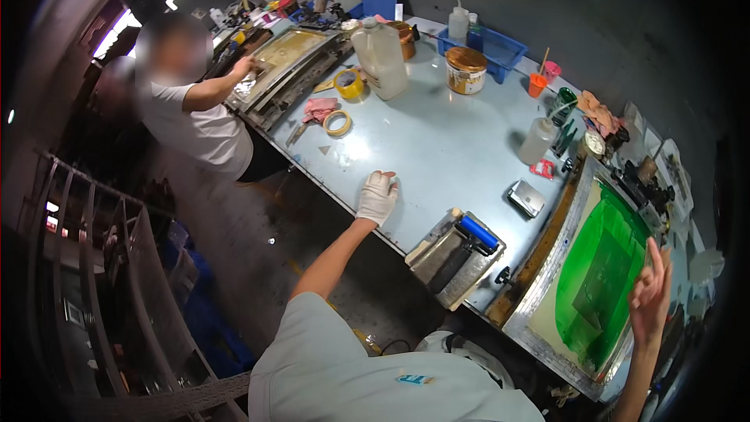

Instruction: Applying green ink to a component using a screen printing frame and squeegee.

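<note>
Green coating (626, 228) already covers much of the framed screen (598, 285) on the bench (437, 141), leaving a pale margin (544, 319); the left hand (378, 198) rests loosely spread, the right hand (651, 297) half-uncurled beside the screen, each grip apparently empty.

Glare spots the tabletop (437, 148) amid dim, fisheye-bent edges.

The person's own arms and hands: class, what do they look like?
The left hand wears a cream glove, its fingers apparently bare-tipped; a short, pale grey sleeve covers part of that arm. The right hand and visible forearm are bare.
</note>
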Demonstrator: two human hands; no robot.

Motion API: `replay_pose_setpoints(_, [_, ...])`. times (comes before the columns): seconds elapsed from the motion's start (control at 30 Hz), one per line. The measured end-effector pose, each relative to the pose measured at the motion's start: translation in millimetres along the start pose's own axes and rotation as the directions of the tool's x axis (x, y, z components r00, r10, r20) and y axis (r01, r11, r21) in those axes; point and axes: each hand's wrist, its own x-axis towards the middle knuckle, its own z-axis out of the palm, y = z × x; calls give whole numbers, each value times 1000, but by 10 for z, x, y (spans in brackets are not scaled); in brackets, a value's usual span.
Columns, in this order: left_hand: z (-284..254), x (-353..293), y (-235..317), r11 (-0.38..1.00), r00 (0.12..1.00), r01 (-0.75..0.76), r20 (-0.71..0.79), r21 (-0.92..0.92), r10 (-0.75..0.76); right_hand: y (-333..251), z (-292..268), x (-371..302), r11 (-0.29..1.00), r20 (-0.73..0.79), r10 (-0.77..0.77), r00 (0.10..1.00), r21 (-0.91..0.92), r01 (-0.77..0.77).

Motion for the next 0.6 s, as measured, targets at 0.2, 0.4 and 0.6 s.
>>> replay_pose_setpoints(0.2, [-25,29,-82,998,998,-58,25,39,57,250,257,-126,939,-194,221,956,308,-154])
replay_pose_setpoints(0.4, [312,-1,-139,997,989,55,139,-47,-48,-225,-772,935,977,-445,-138,885,86,196])
replay_pose_setpoints(0.6, [209,-214,-98,991,991,122,41,53,-125,-1457,-943,339,902,430,-431,793,240,359])
